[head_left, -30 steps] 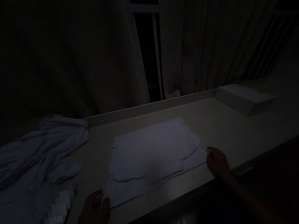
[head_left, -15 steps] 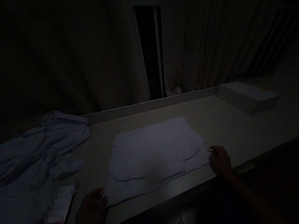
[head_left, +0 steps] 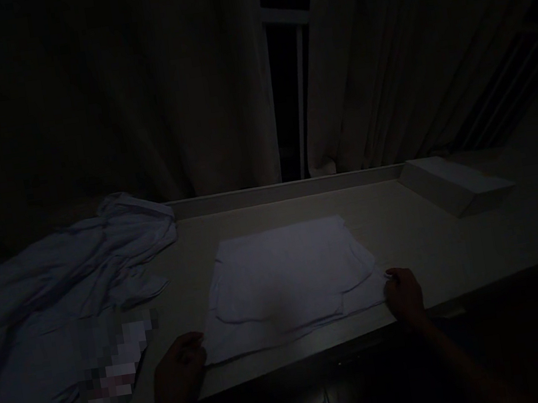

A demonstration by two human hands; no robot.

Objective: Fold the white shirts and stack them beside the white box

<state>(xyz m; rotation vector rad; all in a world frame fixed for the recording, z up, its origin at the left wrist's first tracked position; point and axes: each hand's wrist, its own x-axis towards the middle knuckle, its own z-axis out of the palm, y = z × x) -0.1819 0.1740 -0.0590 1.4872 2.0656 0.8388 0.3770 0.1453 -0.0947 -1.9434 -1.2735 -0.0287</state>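
A white garment point(head_left: 284, 273), folded into a rough rectangle, lies flat on the pale tabletop point(head_left: 418, 253). Its lower layer sticks out toward me beyond the upper one. My left hand point(head_left: 180, 369) is closed on the near left corner, thumb and fingers pinched together at the cloth. At the near right corner, my right hand point(head_left: 404, 292) likewise pinches the fabric between thumb and fingers. The scene is very dark, so the fingertips show only dimly.
Crumpled pale clothing point(head_left: 73, 278) is heaped at the left, with a blurred-out item point(head_left: 121, 365) on it. A white box point(head_left: 456, 183) stands at the back right. Behind the table's raised back edge point(head_left: 288, 192) hang curtains point(head_left: 214, 102) and a window frame point(head_left: 286, 16).
The whole view has shifted, so everything sits slightly further right. Both hands keep their pinch on the garment's near corners, and the garment looks nearly the same.
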